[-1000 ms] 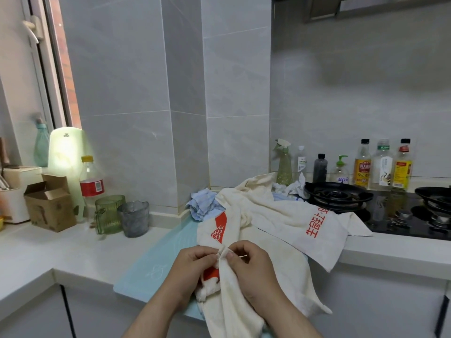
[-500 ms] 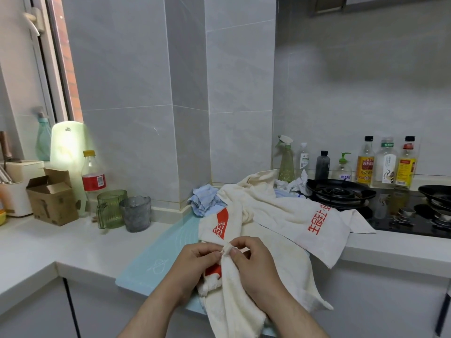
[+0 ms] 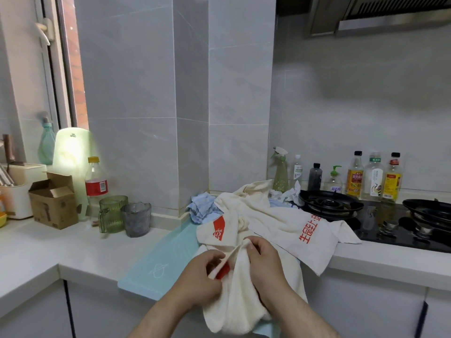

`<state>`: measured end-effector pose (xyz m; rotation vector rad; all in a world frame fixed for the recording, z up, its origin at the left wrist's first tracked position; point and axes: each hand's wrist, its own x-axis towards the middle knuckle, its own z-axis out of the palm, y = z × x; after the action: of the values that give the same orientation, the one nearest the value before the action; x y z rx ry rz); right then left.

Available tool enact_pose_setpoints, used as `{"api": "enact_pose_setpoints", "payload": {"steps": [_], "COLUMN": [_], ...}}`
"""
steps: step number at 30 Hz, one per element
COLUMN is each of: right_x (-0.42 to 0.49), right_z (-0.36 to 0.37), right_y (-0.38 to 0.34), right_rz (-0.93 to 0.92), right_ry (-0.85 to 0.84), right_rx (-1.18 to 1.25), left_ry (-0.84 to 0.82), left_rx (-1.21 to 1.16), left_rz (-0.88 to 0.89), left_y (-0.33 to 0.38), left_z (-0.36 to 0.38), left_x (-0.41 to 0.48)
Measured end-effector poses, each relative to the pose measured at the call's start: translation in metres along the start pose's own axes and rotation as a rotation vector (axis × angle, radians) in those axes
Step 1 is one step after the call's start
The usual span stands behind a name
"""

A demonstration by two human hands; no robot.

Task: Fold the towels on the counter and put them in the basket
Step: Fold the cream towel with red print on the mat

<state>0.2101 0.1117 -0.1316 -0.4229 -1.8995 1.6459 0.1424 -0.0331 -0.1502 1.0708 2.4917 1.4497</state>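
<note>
A cream towel with red print (image 3: 234, 301) hangs over the counter's front edge, and both hands pinch its top hem. My left hand (image 3: 202, 276) grips the hem near a red patch. My right hand (image 3: 262, 261) holds the same hem just to the right, thumb on top. A second cream towel with red characters (image 3: 292, 228) lies spread toward the stove. A crumpled light blue towel (image 3: 201, 207) sits behind, against the wall pillar. No basket is in view.
A pale blue mat (image 3: 161, 262) covers the counter under the towels. A gas stove (image 3: 390, 220) with bottles (image 3: 373, 176) behind it stands at the right. A green cup (image 3: 112, 214), grey cup (image 3: 135, 219), soda bottle (image 3: 95, 186) and cardboard box (image 3: 55, 203) stand at the left.
My hands have slid slightly apart along the towel's hem, with the left hand lower and the right higher. The camera has tilted up a little.
</note>
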Motion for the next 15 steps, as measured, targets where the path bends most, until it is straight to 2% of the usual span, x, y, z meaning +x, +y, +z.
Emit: {"api": "enact_pose_setpoints", "payload": {"steps": [4,6,7,9,11,13,15], "right_x": [0.006,0.007,0.006,0.005,0.005,0.005,0.005], "right_z": [-0.027,-0.037,-0.041,-0.047,-0.053,-0.058,-0.063], "right_y": [-0.046,-0.075,-0.09,-0.119,-0.145,-0.169,-0.188], "right_rz": [-0.13,-0.193,-0.221,-0.28,-0.325,-0.366,-0.409], "right_ry": [0.04,0.031,0.029,0.045,0.046,0.042,0.046], "right_rx": [-0.041,-0.077,-0.069,-0.032,-0.008,-0.004,-0.006], "left_ry": [0.147,0.251,0.323,0.448,0.493,0.446,0.329], "left_rx": [0.269,0.462,0.485,0.375,0.251,0.124,-0.022], "left_rz": [-0.045,-0.07,-0.086,-0.102,-0.145,-0.155,-0.116], "left_y": [-0.004,-0.002,0.0,0.011,0.024,0.036,0.052], "left_z": [-0.004,-0.009,-0.012,-0.02,-0.028,-0.028,-0.02], "left_x": [-0.001,0.003,0.007,0.014,0.021,0.024,0.017]}}
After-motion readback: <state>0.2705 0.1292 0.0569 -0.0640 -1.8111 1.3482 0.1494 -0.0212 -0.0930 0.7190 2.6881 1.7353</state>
